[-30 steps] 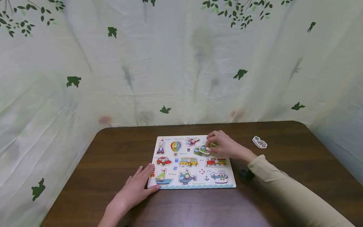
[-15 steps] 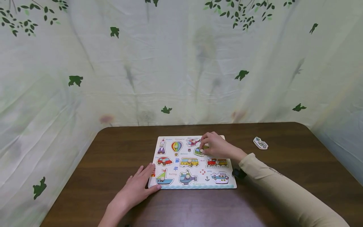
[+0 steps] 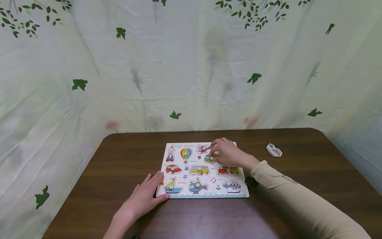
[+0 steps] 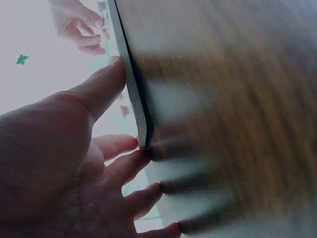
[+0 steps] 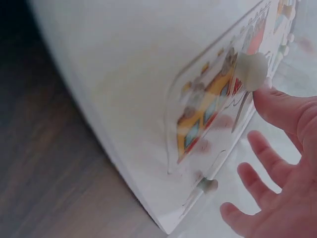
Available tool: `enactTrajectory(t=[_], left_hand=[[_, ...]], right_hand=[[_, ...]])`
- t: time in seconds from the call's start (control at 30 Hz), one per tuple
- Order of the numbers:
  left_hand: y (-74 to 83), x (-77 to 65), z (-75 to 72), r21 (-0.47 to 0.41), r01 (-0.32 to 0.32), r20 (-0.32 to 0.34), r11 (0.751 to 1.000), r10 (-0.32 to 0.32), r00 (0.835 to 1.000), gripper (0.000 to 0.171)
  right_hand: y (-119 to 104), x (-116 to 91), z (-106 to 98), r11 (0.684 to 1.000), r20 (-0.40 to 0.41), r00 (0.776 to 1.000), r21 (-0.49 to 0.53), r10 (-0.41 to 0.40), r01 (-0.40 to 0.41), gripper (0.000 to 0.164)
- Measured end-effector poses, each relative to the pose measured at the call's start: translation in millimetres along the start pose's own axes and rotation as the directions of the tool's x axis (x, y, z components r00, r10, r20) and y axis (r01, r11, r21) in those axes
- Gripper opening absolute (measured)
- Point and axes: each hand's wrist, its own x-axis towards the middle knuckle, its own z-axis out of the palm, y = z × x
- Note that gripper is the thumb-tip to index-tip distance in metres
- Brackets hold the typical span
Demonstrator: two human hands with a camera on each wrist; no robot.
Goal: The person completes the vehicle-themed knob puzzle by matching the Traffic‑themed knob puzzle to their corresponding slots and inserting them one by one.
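Observation:
A white knobbed puzzle board (image 3: 206, 196) with printed vehicles lies on the table. My right hand (image 3: 229, 153) is over its upper right, pinching the knob of a green vehicle piece (image 3: 208, 159). This piece lies at its matching green picture; fingers hide its right part. In the right wrist view, the thumb (image 5: 282, 109) shows near the train piece (image 5: 203, 121). My left hand (image 3: 143, 196) rests at the lower left corner of the board, its thumb on the front edge and fingers extended along the left side. In the left wrist view, fingertips (image 4: 143, 154) touch the board's corner.
A loose puzzle piece (image 3: 274, 150) with a knob lies on the brown table (image 3: 119, 159), right of the board. Knobbed pieces sit in the board, including a yellow bus (image 3: 199, 170), a red car (image 3: 173, 169) and a submarine (image 3: 197, 186). A leaf-patterned curtain (image 3: 185, 73) hangs behind.
My right hand has moved left and lowered the green vehicle piece onto its matching picture; over the last half second it has barely moved. The left hand has stayed at the board's corner.

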Motion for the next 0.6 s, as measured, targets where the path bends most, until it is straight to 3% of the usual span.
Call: enactTrajectory(t=[0.4,0.6], left_hand=[[-0.3,2.9,0.5,0.003,0.008,0.011,1.000,-0.008,1.000,0.087],[1.0,0.1,-0.9,-0.016,0.008,0.006,1.000,-0.008,1.000,0.086]], right_hand=[[1,-5,-6,0.998,0.026,1.000,0.057,0.011,-0.012,0.018],[8,-14,-10,0.985,-0.010,1.000,0.170,0.016,-0.014,0.030]])
